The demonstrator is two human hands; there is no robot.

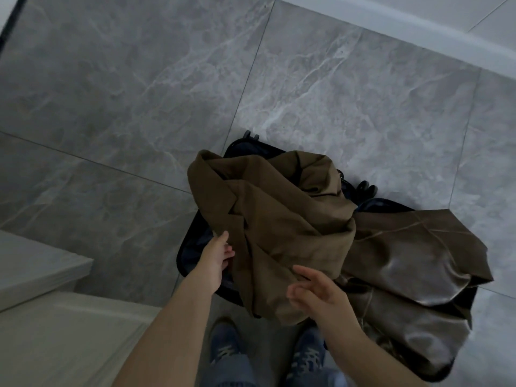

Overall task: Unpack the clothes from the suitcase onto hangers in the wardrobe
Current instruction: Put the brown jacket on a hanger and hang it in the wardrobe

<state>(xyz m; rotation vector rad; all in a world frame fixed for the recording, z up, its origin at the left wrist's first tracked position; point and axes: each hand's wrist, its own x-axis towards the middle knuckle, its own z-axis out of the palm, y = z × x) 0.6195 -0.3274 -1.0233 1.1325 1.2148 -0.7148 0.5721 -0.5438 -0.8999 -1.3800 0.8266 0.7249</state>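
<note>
A brown jacket (pixel 279 219) is lifted in a crumpled bundle over an open dark suitcase (pixel 185 252) that lies on the floor. My left hand (pixel 216 256) grips the jacket's left edge near the lapel. My right hand (pixel 315 289) is beside the jacket's lower hem with its fingers straight and spread, holding nothing. A shiny brown leather garment (pixel 413 263) lies spread over the suitcase's right half and spills past its rim. The suitcase's inside is mostly hidden by the clothes. No hangers or wardrobe rail are in view.
Grey marble floor tiles (pixel 139 93) surround the suitcase. A pale stepped furniture edge (pixel 42 275) stands at the lower left. A white skirting board (pixel 418 32) runs along the top right. My blue shoes (pixel 226 344) stand just in front of the suitcase.
</note>
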